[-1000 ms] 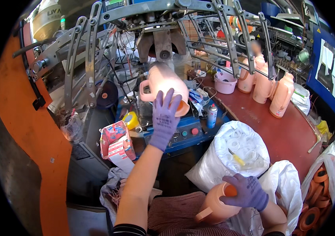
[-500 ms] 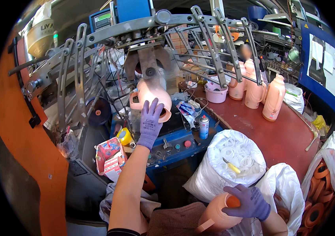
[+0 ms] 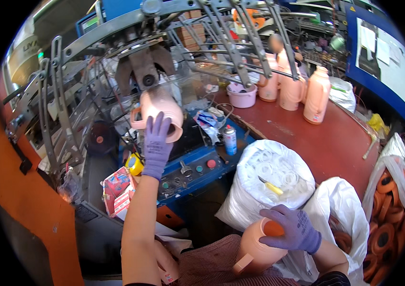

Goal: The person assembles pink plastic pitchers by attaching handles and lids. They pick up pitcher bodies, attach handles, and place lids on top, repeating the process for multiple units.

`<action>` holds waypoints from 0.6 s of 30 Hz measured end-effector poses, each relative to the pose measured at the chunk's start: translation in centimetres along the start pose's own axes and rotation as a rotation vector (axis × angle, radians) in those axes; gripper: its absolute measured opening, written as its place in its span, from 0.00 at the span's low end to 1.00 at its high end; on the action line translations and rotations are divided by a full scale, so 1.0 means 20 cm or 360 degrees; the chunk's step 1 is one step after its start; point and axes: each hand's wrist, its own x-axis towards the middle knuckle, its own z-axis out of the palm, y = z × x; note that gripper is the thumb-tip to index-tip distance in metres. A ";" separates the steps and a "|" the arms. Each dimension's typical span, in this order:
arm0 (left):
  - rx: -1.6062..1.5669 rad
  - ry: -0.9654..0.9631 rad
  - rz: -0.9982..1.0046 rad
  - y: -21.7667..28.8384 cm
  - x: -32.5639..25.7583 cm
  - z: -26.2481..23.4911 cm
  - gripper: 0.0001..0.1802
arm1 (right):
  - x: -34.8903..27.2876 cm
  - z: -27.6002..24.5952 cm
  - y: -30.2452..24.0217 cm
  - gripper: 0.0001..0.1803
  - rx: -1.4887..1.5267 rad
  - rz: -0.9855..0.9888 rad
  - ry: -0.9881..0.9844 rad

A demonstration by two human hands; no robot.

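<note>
My left hand, in a purple glove, lies over the wide open end of a peach-pink thermos jug shell. Its fingers stretch along the shell's side; the thumb is hidden. That shell lies tilted under the machine's dark metal head, its handle to the left. My right hand, gloved alike, grips the rim of a second thermos jug shell at my lap, fingers at the opening. This shell's handle points down and left. Part of another pink shell shows beneath my left forearm.
A white sack of clear plastic rings holds yellow-handled cutters. Farther right are bags of orange-brown rings. Several pink jugs and a lilac tub stand on the red table. A spray can stands beside the blue control panel.
The whole view has shifted, so most things sit farther left and higher. Both hands keep their places on the two shells.
</note>
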 end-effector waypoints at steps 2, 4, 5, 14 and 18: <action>-0.0016 -0.0033 -0.0003 0.00 0.00 0.00 0.35 | -0.04 -0.02 -0.04 0.36 0.0038 0.0115 -0.0004; 0.0012 -0.0024 0.0015 -0.02 -0.01 -0.01 0.35 | -0.08 -0.01 -0.06 0.36 0.0027 0.0137 0.0032; 0.0019 -0.0054 0.0017 -0.03 -0.01 -0.02 0.36 | -0.10 -0.01 -0.07 0.36 0.0028 0.0161 0.0036; -0.0905 -0.0455 -0.0401 0.60 0.02 -0.39 0.50 | -0.24 0.00 -0.06 0.40 -0.0013 0.0231 0.0159; -0.2420 -0.1562 -0.0271 1.24 -0.44 -0.67 0.46 | -0.42 -0.26 0.20 0.35 0.1338 0.0519 0.0190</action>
